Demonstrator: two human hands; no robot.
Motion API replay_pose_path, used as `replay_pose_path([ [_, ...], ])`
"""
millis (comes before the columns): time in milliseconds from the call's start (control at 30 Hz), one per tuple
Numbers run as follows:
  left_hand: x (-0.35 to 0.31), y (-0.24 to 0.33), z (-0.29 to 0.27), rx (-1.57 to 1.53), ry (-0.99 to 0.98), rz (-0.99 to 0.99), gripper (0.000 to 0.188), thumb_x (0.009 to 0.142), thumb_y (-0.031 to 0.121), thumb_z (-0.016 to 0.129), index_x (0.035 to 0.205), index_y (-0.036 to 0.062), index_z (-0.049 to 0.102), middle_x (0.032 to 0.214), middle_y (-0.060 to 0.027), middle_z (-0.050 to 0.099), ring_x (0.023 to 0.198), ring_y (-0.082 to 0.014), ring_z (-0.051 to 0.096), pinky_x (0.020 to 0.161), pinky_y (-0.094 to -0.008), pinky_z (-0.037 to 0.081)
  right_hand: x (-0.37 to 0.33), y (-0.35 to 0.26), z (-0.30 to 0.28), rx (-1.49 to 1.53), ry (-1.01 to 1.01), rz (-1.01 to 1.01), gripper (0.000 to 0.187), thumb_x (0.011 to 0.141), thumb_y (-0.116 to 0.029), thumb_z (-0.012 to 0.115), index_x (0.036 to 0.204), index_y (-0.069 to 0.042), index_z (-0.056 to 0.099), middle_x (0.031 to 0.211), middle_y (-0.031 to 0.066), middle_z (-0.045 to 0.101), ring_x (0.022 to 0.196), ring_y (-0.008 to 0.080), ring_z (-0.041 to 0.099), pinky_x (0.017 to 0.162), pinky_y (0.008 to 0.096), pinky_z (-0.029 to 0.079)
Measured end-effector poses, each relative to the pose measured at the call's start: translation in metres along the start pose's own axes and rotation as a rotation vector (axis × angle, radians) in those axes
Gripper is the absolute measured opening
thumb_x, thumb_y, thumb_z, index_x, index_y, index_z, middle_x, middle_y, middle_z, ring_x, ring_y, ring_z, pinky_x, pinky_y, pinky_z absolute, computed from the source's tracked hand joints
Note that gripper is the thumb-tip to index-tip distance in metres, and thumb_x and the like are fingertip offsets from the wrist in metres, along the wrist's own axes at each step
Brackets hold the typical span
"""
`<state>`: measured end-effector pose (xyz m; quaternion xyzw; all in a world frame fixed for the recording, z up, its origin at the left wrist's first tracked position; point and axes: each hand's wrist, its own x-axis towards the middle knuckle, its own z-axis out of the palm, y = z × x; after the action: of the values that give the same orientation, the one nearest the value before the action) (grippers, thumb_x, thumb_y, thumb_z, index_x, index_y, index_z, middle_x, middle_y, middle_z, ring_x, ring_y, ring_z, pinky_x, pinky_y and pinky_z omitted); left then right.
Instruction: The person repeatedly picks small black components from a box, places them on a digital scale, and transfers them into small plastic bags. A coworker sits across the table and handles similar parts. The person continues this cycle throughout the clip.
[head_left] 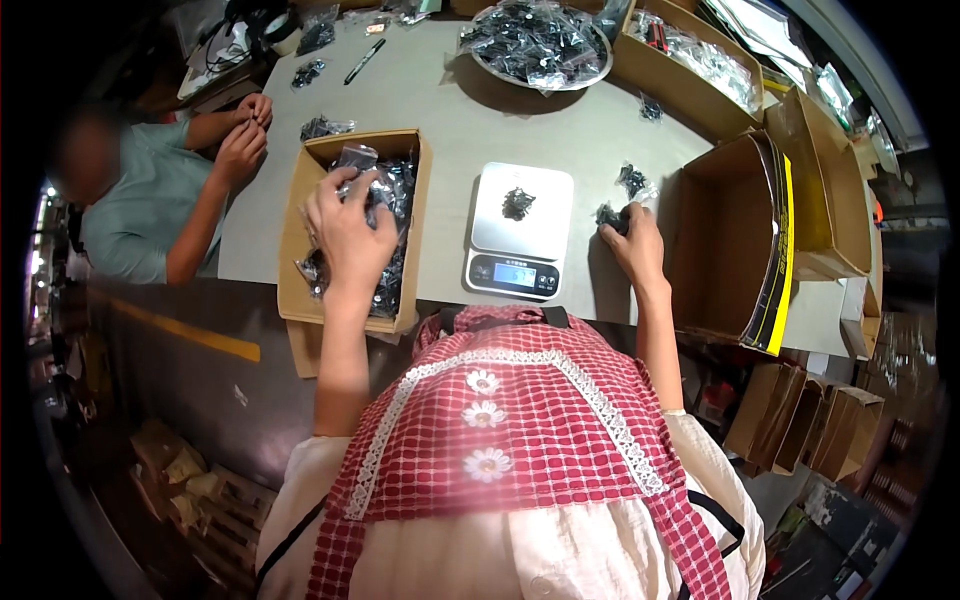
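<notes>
At the left of the table a cardboard box (286, 262) holds many clear bags of small black parts (396, 190). My left hand (350, 230) is over this box, fingers spread and bent among the bags. Thumb and fingers are apart, and no bag is plainly gripped. To the right of the scale, my right hand (640, 245) has its fingertips closed on a small bundle of black parts (610, 217). Between my hands sits a white digital scale (490, 235) with a lit display. A small heap of black parts (517, 204) lies on its plate.
A round metal tray (606, 68) heaped with bagged parts stands at the back. Open cardboard boxes (720, 225) line the right side; a long box (680, 95) holds clear bags. A marker pen (364, 62) lies far left. A co-worker's hands (245, 135) work at the left edge.
</notes>
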<state>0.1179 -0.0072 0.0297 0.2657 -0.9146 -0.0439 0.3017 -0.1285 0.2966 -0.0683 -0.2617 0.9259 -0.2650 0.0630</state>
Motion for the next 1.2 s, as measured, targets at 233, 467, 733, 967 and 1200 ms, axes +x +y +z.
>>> replay_pose_path([
  [233, 0.000, 0.060, 0.055, -0.293, -0.228, 0.114, 0.042, 0.080, 0.008, 0.067, 0.122, 0.0038, 0.066, 0.126, -0.0166, 0.057, 0.122, -0.0390, 0.049, 0.107, -0.0485, 0.042, 0.003, -0.012, -0.016, 0.581, 0.054, 0.267, 0.039, 0.082, -0.024, 0.079, 0.106, 0.004, 0.065, 0.080, 0.0092, 0.067, 0.071, 0.0147, 0.063, 0.067, 0.0299, 0.051],
  [467, 0.004, 0.107, 0.106, -0.310, -0.431, 0.165, 0.063, 0.084, 0.020, 0.077, 0.136, -0.0045, 0.053, 0.130, -0.0237, 0.054, 0.125, -0.0399, 0.048, 0.107, -0.0485, 0.044, -0.008, -0.028, -0.047, 0.938, 0.116, 0.203, 0.027, 0.088, -0.014, 0.080, 0.104, 0.002, 0.065, 0.080, 0.0054, 0.069, 0.068, 0.0093, 0.061, 0.064, 0.0244, 0.050],
  [733, 0.004, 0.105, 0.115, -0.263, -0.554, 0.056, 0.053, 0.083, 0.011, 0.067, 0.133, 0.0010, 0.056, 0.124, -0.0241, 0.057, 0.118, -0.0419, 0.054, 0.105, -0.0486, 0.047, -0.013, -0.056, -0.040, 1.028, -0.216, 0.151, 0.031, 0.093, -0.012, 0.075, 0.119, 0.001, 0.063, 0.102, 0.0092, 0.070, 0.087, 0.0143, 0.068, 0.077, 0.0276, 0.053],
  [967, 0.019, 0.044, 0.028, -0.171, -0.005, 0.021, 0.045, 0.078, 0.002, 0.064, 0.123, 0.0069, 0.061, 0.114, -0.0190, 0.058, 0.110, -0.0394, 0.054, 0.097, -0.0514, 0.045, 0.051, 0.019, -0.006, -0.031, 0.266, -0.027, 0.064, 0.086, -0.033, 0.075, 0.139, -0.003, 0.055, 0.143, 0.0289, 0.051, 0.127, 0.0493, 0.052, 0.107, 0.0536, 0.044],
  [1200, 0.005, -0.002, -0.005, 0.032, 0.082, -0.028, 0.039, 0.075, 0.001, 0.057, 0.111, 0.0084, 0.069, 0.123, -0.0146, 0.059, 0.115, -0.0387, 0.052, 0.105, -0.0516, 0.040, 0.060, 0.014, 0.023, -0.014, 0.159, -0.054, 0.042, 0.077, -0.019, 0.074, 0.116, -0.005, 0.067, 0.106, 0.0217, 0.069, 0.101, 0.0425, 0.062, 0.092, 0.0473, 0.052],
])
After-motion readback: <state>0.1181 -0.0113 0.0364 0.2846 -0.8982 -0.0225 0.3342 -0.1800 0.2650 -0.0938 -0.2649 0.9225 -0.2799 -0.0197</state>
